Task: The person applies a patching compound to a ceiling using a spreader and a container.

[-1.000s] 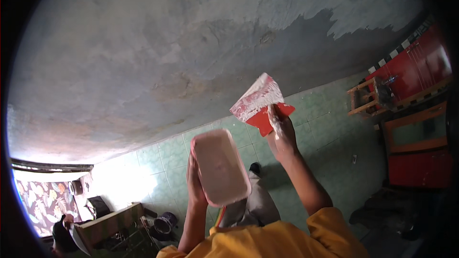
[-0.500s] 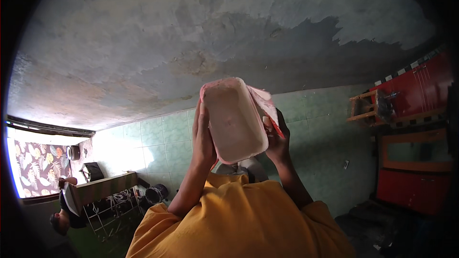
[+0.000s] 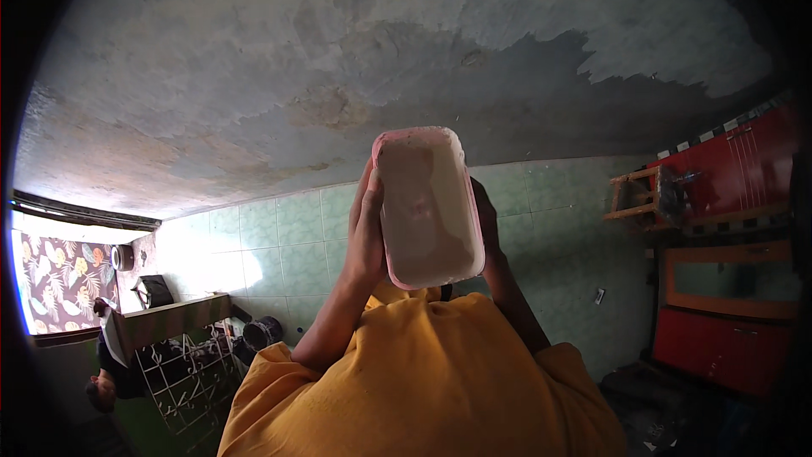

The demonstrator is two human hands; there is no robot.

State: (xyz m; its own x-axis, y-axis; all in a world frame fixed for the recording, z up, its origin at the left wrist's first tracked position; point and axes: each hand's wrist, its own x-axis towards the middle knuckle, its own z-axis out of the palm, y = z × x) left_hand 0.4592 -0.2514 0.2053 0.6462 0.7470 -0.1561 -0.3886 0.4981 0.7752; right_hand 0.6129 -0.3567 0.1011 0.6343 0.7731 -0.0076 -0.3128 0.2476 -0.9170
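A pinkish rectangular plastic tub [image 3: 423, 207] with rounded corners is held up before my chest, its opening facing me. Whitish smears coat its rim, and a pale wet layer lies inside. My left hand [image 3: 365, 228] grips the tub's left side, thumb near the rim and fingers behind the wall. My right hand [image 3: 488, 224] presses against the right side; most of its fingers are hidden behind the tub. The flat, red-edged, white-smeared piece seen earlier at that hand is out of sight.
Ahead rises a grey plastered wall [image 3: 338, 51] with a darker patch, above green floor tiles [image 3: 300, 245]. A wooden stool [image 3: 634, 195] and red cabinets [image 3: 719, 338] stand right. At left are a metal rack [image 3: 182, 381], a dark bucket [image 3: 262, 332] and another person [image 3: 106, 372].
The tub has shifted slightly right and turned more upright in my hands. My right hand has moved behind its side, and the red-edged flat piece has gone from view.
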